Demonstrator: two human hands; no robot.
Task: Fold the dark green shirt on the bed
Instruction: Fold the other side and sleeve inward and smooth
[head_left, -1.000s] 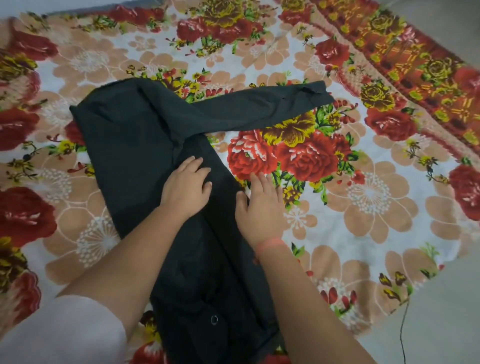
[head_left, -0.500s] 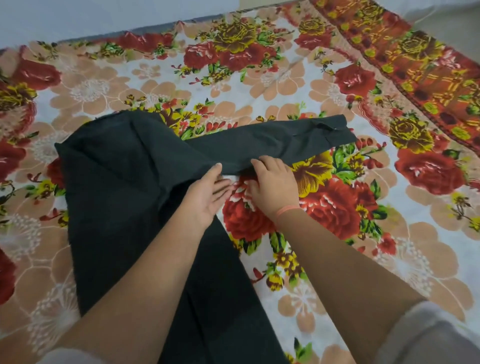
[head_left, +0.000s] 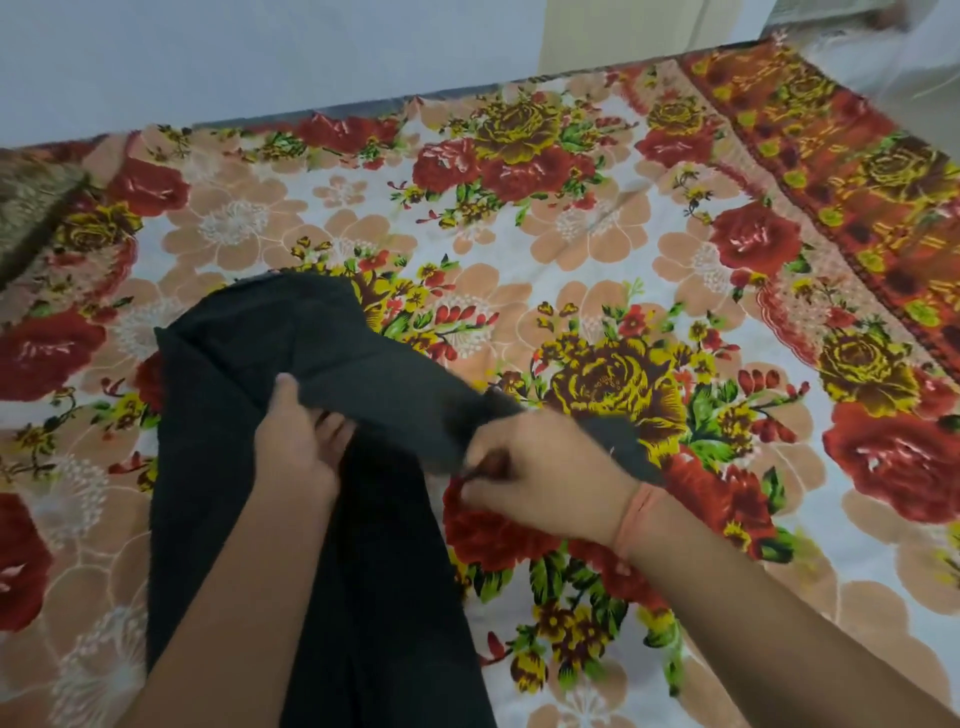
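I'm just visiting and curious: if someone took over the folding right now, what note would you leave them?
Left hand: gripping the sleeve near the shoulder.
Right hand: pinching the sleeve farther out, its end draped past the wrist.
Dark green shirt: lies lengthwise on the floral bedsheet, body narrow as if already folded once.
Left to do: lay the sleeve onto the body, then fold up.

Lighting I see: even, soft, moderately bright indoor; source not identifiable. Shadows: faint. Glare: none. Blur: my right hand (head_left: 550, 478) smeared by motion, as is the top right corner. Edges: wide-angle bowing. Overall: soft, slightly compressed detail.
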